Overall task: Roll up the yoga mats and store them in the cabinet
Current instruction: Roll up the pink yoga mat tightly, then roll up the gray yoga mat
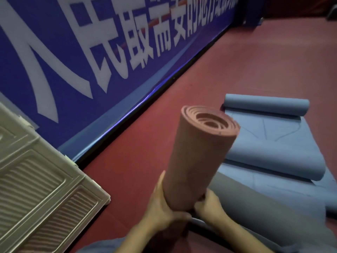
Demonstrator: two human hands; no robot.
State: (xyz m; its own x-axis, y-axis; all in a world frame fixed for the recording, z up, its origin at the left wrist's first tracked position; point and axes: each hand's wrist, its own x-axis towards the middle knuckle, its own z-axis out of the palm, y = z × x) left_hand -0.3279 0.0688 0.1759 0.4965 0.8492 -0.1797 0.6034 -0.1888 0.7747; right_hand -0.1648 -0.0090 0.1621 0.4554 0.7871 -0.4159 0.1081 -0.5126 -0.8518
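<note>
Left hand (164, 205) and right hand (209, 207): both curled round the lower end of 1 rolled pink mat (197, 154), held tilted above the red floor (237, 66). Blue mats (273, 143), partly rolled, lie just right of it; beige cabinet (36, 179) at left, against the blue banner (91, 52).

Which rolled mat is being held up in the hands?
The reddish-brown rolled mat, gripped at its lower end by the left hand and right hand. The blue mats lie on the red floor, only partly rolled.
</note>
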